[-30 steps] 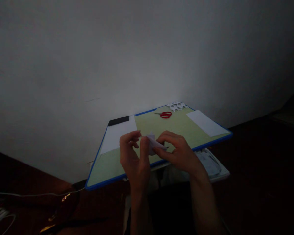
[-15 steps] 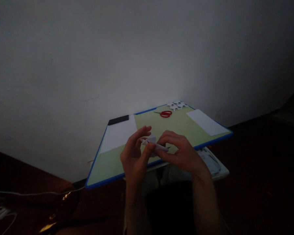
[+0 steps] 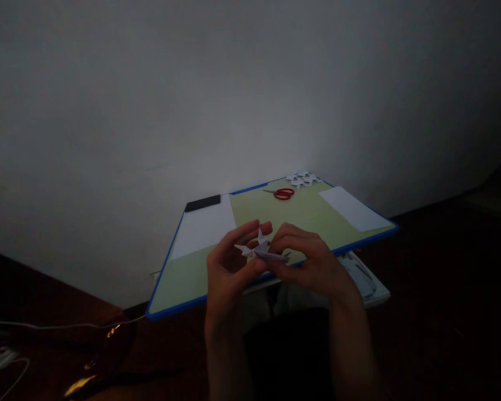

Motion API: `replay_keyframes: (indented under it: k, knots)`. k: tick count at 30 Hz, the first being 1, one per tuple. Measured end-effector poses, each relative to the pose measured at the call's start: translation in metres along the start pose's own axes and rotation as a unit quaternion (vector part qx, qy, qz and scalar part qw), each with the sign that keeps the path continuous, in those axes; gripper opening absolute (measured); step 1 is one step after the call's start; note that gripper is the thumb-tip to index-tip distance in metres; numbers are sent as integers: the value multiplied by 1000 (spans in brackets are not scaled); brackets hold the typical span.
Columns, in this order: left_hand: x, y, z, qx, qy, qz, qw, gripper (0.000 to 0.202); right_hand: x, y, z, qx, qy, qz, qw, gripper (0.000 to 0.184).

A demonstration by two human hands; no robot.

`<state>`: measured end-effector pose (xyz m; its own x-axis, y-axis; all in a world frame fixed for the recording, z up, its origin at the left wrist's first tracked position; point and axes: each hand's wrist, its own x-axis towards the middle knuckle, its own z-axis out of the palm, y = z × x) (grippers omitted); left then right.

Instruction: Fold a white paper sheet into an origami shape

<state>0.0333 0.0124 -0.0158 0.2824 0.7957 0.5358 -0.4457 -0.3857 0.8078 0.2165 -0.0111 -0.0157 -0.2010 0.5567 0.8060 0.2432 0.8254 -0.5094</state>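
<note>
A small white folded-paper figure (image 3: 264, 249) with pointed tips is held between both hands above the near edge of the table. My left hand (image 3: 231, 262) pinches it from the left, the thumb under its middle and the fingers curved behind. From the right, my right hand (image 3: 311, 256) grips its other end between thumb and bent fingers. Two thin points stick out up and to the left of the figure. A small tip shows past the right fingers. The fingers hide part of the paper.
Red-handled scissors (image 3: 283, 194) lie on the green tabletop (image 3: 254, 207) with its blue rim. Several folded white paper pieces (image 3: 303, 179) sit at the far corner. White sheets (image 3: 354, 209) lie at right, another sheet (image 3: 204, 228) at left under a dark flat object (image 3: 202, 203). A wall stands behind.
The paper figure has been turned in the hands, so two pointed tips now stand out at its left. My left thumb has moved lower; the right hand keeps its grip.
</note>
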Motion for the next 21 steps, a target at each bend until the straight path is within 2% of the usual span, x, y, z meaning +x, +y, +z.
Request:
replay_keyframes:
  k: [5, 15, 21]
  knots:
    - [-1, -1, 10, -30, -4, 4, 1000, 41, 1, -1, 1, 5, 15, -2, 1000, 13]
    - [1, -7, 22, 22, 50, 37, 998, 28, 3, -3, 6, -36, 75, 37, 996, 14]
    - [1, -9, 26, 60, 101, 55, 992, 20, 6, -3, 9, -29, 78, 54, 995, 13]
